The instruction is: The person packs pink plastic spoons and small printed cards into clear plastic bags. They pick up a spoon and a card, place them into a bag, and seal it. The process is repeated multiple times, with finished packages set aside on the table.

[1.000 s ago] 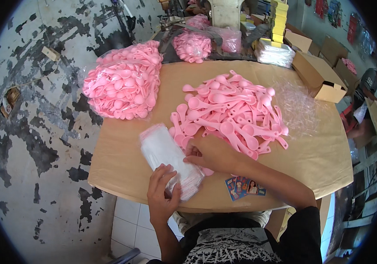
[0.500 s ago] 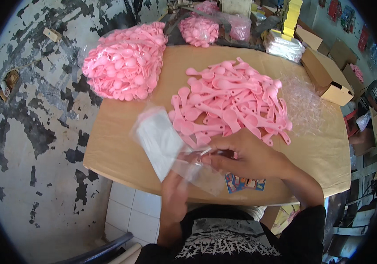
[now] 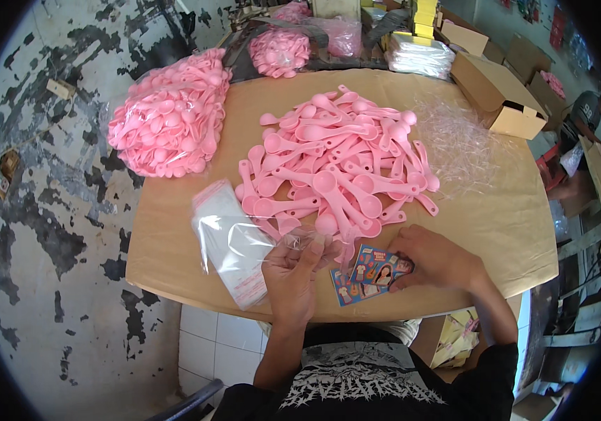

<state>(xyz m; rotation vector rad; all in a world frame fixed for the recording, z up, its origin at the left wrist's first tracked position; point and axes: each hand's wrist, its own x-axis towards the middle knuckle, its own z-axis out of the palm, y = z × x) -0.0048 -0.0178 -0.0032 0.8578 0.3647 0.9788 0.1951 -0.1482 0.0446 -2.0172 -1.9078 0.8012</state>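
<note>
My left hand (image 3: 292, 284) is closed, thumb against fingers, on a thin clear plastic bag (image 3: 304, 237) near the table's front edge. My right hand (image 3: 444, 263) has its thumb and fingers at the right edge of a small blue printed card (image 3: 379, 265), which looks pinched between them. Under it, partly covered, another printed card (image 3: 349, 291) lies on the table. Just beyond both hands spreads a heap of pink plastic spoons (image 3: 328, 179) with round bowls and holed handles. Left of my left hand lies a stack of clear plastic bags (image 3: 234, 242).
The table (image 3: 174, 245) is covered in brown paper. A large bag of pink spoons (image 3: 170, 116) stands at its far left. Crumpled clear plastic strips (image 3: 458, 147) and an open cardboard box (image 3: 500, 98) are at the right. Another person (image 3: 584, 116) is at the far right.
My hands have come apart. The right one has moved from the clear plastic to the cards; the left keeps the bag. The upper card has shifted. The whole view has moved slightly rightward.
</note>
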